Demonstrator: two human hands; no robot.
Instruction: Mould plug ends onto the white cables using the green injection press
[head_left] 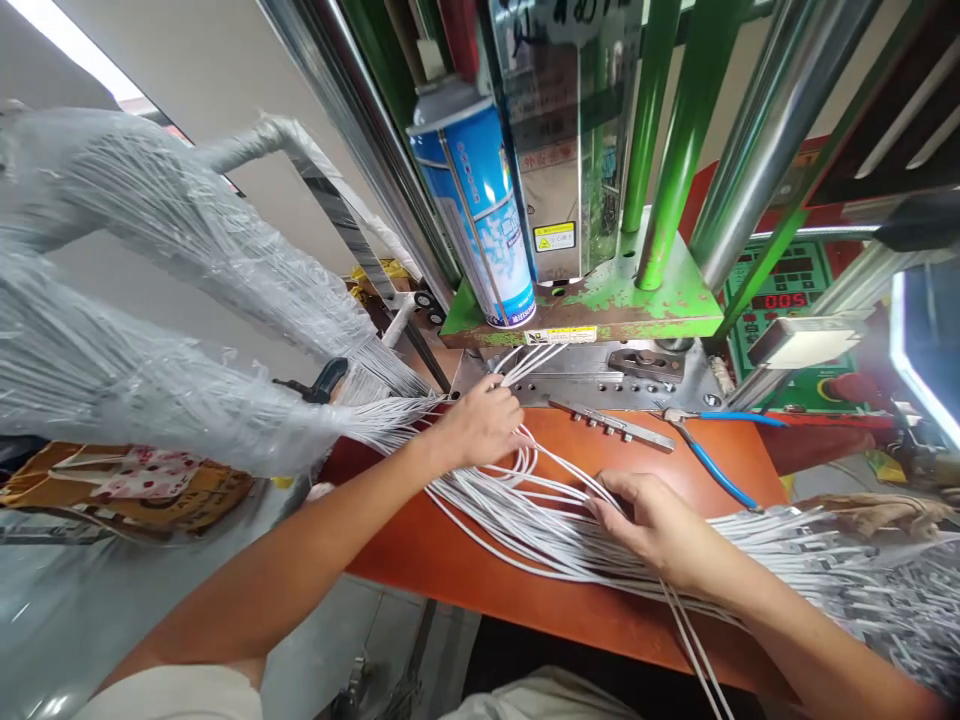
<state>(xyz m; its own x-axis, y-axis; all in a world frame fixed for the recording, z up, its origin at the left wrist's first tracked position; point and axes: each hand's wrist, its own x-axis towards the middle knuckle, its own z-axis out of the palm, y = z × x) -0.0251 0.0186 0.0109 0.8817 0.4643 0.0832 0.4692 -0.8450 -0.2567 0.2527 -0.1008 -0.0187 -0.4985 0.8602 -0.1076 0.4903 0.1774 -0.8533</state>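
My left hand (486,420) is closed around several thin white cables, whose upper ends run toward the metal bed of a green machine (581,310). To its right, my right hand (646,515) pinches a few of the white cables (566,465) between thumb and fingers; their tails hang past the table edge. A thick bundle of white cables (517,525) lies on the orange-brown table (450,555) beneath both hands. Beyond the hands rest a slim metal bar with small blocks (611,425) and blue-handled pliers (712,460).
A spray can (480,210) stands on the machine's green plate. Plastic-wrapped cables (165,270) hang over a padded rack at left. Cable ends with connectors (847,580) pile up at right. Behind sits a control panel (784,300) with red digits; a lamp head (806,342) juts in.
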